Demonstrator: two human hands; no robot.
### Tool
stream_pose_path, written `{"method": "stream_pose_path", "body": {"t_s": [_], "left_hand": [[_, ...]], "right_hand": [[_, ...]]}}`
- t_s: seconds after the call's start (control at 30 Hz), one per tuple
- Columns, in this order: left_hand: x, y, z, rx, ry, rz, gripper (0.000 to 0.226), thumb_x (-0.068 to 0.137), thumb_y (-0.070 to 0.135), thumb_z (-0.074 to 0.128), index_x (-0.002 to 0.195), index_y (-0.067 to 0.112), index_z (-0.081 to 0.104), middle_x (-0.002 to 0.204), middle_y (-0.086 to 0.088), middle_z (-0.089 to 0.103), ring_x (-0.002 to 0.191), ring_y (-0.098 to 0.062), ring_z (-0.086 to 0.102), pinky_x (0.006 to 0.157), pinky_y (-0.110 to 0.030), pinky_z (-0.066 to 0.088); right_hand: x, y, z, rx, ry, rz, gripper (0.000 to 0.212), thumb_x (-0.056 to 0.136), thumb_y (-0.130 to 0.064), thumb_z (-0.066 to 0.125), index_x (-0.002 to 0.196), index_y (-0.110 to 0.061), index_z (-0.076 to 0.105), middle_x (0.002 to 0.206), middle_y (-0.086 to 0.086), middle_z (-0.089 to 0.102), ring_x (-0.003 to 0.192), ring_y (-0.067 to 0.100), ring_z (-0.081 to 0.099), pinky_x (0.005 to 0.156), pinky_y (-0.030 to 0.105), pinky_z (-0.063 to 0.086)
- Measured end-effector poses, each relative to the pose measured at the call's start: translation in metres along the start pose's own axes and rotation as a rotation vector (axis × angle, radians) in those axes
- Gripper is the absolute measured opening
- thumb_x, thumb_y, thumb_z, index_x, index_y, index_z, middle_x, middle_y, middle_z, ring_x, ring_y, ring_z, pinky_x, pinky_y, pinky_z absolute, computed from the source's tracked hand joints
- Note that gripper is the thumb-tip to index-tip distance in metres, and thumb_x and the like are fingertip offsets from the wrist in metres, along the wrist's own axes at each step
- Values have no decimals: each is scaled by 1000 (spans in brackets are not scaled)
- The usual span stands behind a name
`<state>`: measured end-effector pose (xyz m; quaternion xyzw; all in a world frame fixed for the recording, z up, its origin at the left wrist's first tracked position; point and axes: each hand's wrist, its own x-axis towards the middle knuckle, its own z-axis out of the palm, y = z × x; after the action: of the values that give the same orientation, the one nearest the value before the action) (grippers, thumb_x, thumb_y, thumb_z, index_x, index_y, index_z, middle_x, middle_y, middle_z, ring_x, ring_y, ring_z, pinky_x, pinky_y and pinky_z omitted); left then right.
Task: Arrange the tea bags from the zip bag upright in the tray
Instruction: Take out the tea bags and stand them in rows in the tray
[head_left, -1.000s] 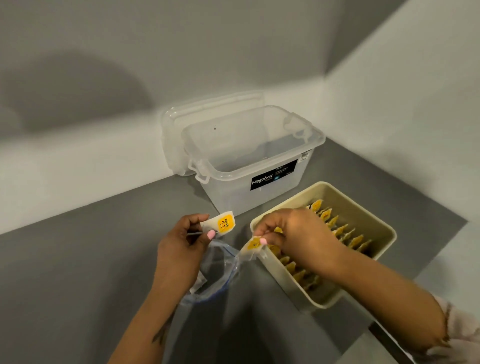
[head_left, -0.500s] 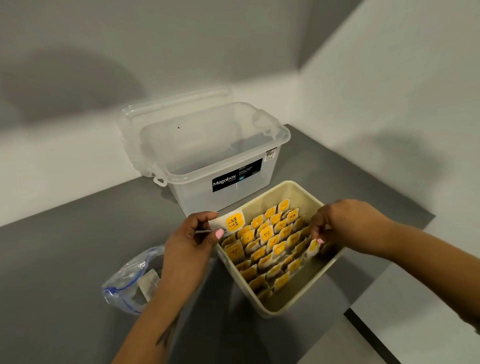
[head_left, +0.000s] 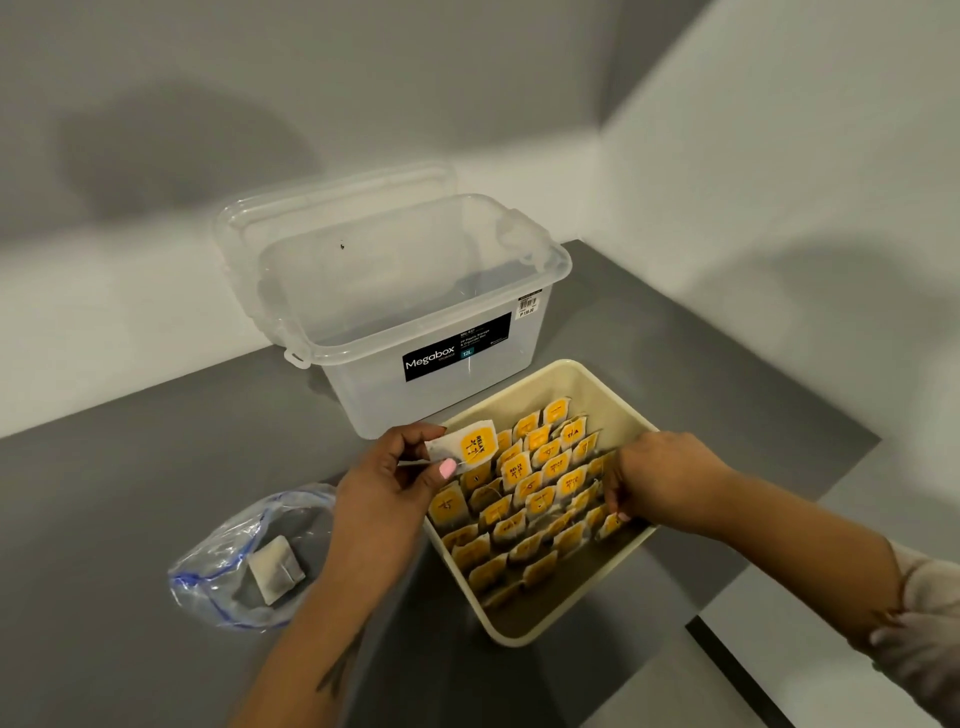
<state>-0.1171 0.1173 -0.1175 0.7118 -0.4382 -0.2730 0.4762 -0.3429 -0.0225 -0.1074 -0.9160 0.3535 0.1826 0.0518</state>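
Holding: left hand (head_left: 382, 480) pinches one tea bag (head_left: 470, 446) over tray (head_left: 576, 616)
Right hand (head_left: 657, 480): fingers curled among upright bags (head_left: 540, 501)
Zip bag (head_left: 249, 566): left, on table (head_left: 130, 493)

dim even light, soft shadows on walls, wide-angle bending at edges, slightly soft

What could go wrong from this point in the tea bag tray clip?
1. The right hand is pressed among the upright tea bags near the tray wall; it might tip neighbouring bags over.
2. The left hand only pinches a tea bag by its edge above the rows; it may slip.
3. One tea bag in the zip bag could be overlooked.
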Motion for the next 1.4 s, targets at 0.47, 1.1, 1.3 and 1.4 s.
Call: {"method": "stream_pose_path", "body": {"t_s": [0.47, 1.1, 1.3, 1.4], "left_hand": [[-1, 1, 9, 21, 1, 5, 28, 81, 20, 66, 97, 40, 54, 98, 10, 63, 94, -8, 61, 76, -12, 48], [-2, 8, 21, -5, -65, 4, 32, 82, 16, 67, 93, 43, 54, 96, 17, 62, 91, 3, 59, 67, -3, 46], [-4, 13, 33, -29, -59, -13, 27, 81, 19, 68, 97, 38, 60, 98, 14, 65, 93, -1, 63, 82, -20, 54], [-5, 14, 37, -13, -76, -22, 26, 81, 21, 68, 101, 36, 61, 102, 14, 65, 93, 1, 62, 82, -18, 52]], "right_hand": [[6, 1, 13, 21, 17, -11, 13, 88, -29, 60, 96, -31, 70, 99, -13, 65, 93, 5, 58, 74, 15, 42], [-3, -12, -14, 715, 222, 89, 22, 77, -35, 75, 96, -39, 64, 88, -13, 67, 85, 2, 64, 80, 20, 51], [2, -36, -26, 1154, 274, 21, 13, 82, -19, 72, 92, -25, 67, 88, -5, 73, 55, 0, 61, 49, 16, 46], [3, -37, -27, 1126, 340, 26, 7, 82, -18, 72, 81, -25, 69, 78, -4, 71, 47, -2, 55, 47, 12, 44]]}}
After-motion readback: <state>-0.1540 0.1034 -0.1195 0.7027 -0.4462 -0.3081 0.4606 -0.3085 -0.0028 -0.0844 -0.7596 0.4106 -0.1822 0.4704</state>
